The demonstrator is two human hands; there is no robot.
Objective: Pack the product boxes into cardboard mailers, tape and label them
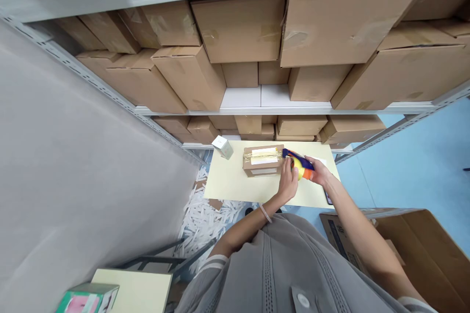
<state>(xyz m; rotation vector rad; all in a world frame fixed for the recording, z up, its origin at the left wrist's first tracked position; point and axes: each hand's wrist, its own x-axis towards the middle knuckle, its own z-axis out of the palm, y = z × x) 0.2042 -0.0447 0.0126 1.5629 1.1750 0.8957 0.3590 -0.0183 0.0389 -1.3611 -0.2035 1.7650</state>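
Observation:
A small brown cardboard box (263, 172) lies on the cream table (227, 183). Shiny tape runs along its top over white labels. My right hand (319, 172) is wrapped around the handle of a blue and orange tape dispenser (300, 160), which carries a yellow roll. The dispenser's front end meets the right end of the box. Beside that end is my left hand (288, 182), its fingers stretched out close to the dispenser. Whether those fingertips touch the box or the tape is hard to make out.
A small pale carton (223, 147) stands at the table's back left. A phone (328, 196) lies partly hidden by my right arm. Shelves (235, 111) of brown boxes rise behind. A large open carton (414, 249) sits at right; paper shreds (205, 220) cover the floor at left.

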